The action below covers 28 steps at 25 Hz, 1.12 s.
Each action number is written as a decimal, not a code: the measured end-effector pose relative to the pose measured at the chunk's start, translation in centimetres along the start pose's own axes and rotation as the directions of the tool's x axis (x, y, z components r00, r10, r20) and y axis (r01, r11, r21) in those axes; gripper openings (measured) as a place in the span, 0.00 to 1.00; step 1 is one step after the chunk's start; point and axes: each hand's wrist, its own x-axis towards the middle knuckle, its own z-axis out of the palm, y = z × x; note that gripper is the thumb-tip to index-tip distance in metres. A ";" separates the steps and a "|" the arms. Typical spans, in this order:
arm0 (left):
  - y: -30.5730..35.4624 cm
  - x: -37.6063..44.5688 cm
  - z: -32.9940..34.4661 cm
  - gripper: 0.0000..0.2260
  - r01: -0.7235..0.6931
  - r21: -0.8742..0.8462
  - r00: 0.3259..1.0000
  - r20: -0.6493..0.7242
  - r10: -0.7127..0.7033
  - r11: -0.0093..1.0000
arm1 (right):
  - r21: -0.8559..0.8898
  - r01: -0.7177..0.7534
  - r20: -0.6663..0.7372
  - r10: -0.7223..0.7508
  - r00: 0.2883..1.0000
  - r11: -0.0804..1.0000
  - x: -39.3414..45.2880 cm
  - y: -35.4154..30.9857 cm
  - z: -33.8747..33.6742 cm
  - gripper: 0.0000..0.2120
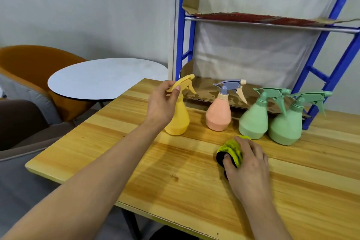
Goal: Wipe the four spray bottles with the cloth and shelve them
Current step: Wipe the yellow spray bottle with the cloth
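Several spray bottles stand in a row on the wooden table [175, 191]: a yellow bottle [180, 119], a pink bottle [219, 115] with a grey trigger head, and two green bottles [253, 119] [286, 124]. My left hand [162, 103] grips the yellow bottle at its neck, the thumb lying on the trigger head. Nearer to me, my right hand [249, 165] holds a yellow-green cloth [232, 149] with a black underside against the tabletop, in front of the green bottles.
A blue metal shelf rack [319, 87] stands behind the bottles, with cardboard [204, 89] lining its lower shelf and a second shelf [272, 20] above. A round white table [105, 78] and an orange chair [29, 68] stand to the left.
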 end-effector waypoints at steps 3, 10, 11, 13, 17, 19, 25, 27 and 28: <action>0.1 -3.5 -1.1 0.11 -0.061 -0.068 0.995 0.072 0.066 0.996 | 0.023 -0.028 -0.012 0.028 1.000 0.999 -0.3 -0.1 -0.3 0.29; 3.0 -10.4 -2.4 0.10 -0.147 -0.267 0.952 0.222 0.209 0.952 | 0.741 -0.084 -0.062 0.192 0.979 0.667 -0.5 -0.6 -2.8 0.12; 3.4 -10.8 -2.4 0.10 -0.153 -0.270 0.947 0.237 0.219 0.951 | 0.861 -0.068 -0.064 0.239 0.969 0.505 -0.7 -1.3 -3.9 0.12; 3.7 -11.3 -2.2 0.10 -0.160 -0.273 0.941 0.248 0.230 0.949 | 0.960 0.048 -0.116 0.233 0.966 0.276 -1.1 -3.3 -6.0 0.11; 3.2 -11.4 -1.6 0.08 -0.204 -0.281 0.936 0.223 0.271 0.938 | 0.933 0.153 -0.121 -0.117 0.986 0.326 -1.5 -6.6 -6.9 0.20; 2.8 -11.5 -1.4 0.08 -0.212 -0.281 0.935 0.222 0.278 0.936 | 0.899 0.165 -0.089 -0.200 0.976 0.406 -1.4 -6.6 -5.9 0.25; 2.7 -11.4 -0.9 0.07 -0.231 -0.276 0.932 0.211 0.293 0.933 | 0.767 0.256 -0.177 -0.189 0.966 0.589 0.2 -6.2 -5.0 0.21; 2.6 -11.2 -1.0 0.07 -0.241 -0.271 0.933 0.199 0.299 0.932 | 0.755 0.245 -0.150 -0.202 0.968 0.608 0.4 -5.7 -4.7 0.20; 2.5 -11.2 -1.0 0.06 -0.248 -0.266 0.933 0.195 0.304 0.932 | 0.764 0.236 -0.141 -0.202 0.969 0.600 0.4 -5.4 -4.5 0.20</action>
